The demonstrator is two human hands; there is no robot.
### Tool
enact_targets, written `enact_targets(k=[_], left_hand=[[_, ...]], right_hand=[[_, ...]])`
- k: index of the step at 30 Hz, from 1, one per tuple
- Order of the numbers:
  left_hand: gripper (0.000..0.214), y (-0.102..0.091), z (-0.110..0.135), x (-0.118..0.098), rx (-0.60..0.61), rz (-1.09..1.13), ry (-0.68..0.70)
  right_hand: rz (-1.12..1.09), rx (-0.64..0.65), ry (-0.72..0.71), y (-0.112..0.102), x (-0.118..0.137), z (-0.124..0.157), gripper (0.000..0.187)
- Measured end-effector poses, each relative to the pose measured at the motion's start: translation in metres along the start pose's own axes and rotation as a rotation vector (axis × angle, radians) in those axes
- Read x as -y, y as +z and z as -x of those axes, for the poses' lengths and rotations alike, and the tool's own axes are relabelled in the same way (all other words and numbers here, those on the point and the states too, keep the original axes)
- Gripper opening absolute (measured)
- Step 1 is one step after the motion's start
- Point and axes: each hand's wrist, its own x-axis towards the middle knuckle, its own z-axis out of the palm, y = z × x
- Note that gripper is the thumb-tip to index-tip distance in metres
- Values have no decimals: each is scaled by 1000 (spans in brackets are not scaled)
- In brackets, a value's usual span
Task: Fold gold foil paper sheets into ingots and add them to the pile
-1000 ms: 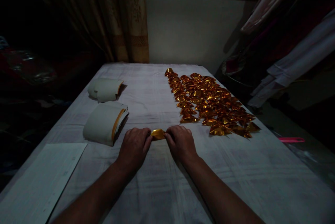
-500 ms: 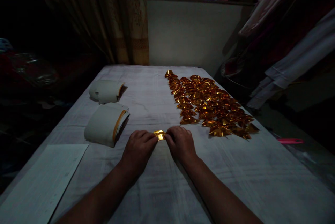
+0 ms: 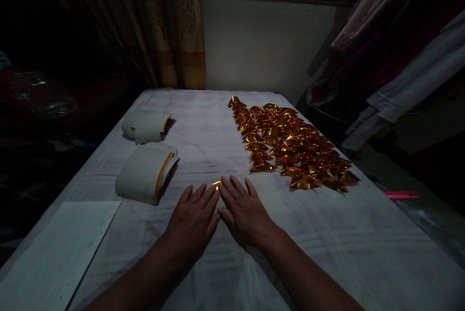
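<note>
A small piece of shiny gold foil paper (image 3: 217,185) lies on the cloth-covered table, mostly hidden under my fingertips. My left hand (image 3: 193,216) is laid flat, fingers stretched out, its index fingertip at the foil's left side. From the other side my right hand (image 3: 244,207) reaches over the foil, also flat with the fingers spread. The two thumbs nearly meet below it. Beyond my right hand, many folded gold foil ingots (image 3: 286,141) lie in overlapping rows.
Two curved stacks of pale paper sheets, a nearer one (image 3: 141,173) and a farther one (image 3: 145,126), stand on the left. A flat white sheet (image 3: 61,248) covers the near left corner. Clothes (image 3: 417,78) hang at the right, above a pink handle (image 3: 401,194).
Both hands have gone from pinching the foil by its two ends to lying flat with outstretched fingers over it. More of the foil is now covered.
</note>
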Motion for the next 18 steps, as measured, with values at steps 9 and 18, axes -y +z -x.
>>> enact_targets(k=[9,18], left_hand=[[52,6,11,-2,80,-22,-56],[52,8,14,-6,39,-80,-122]], right_hand=[[58,24,136,-6,-7,4,63],[18,64,159,-6,-6,2,67]])
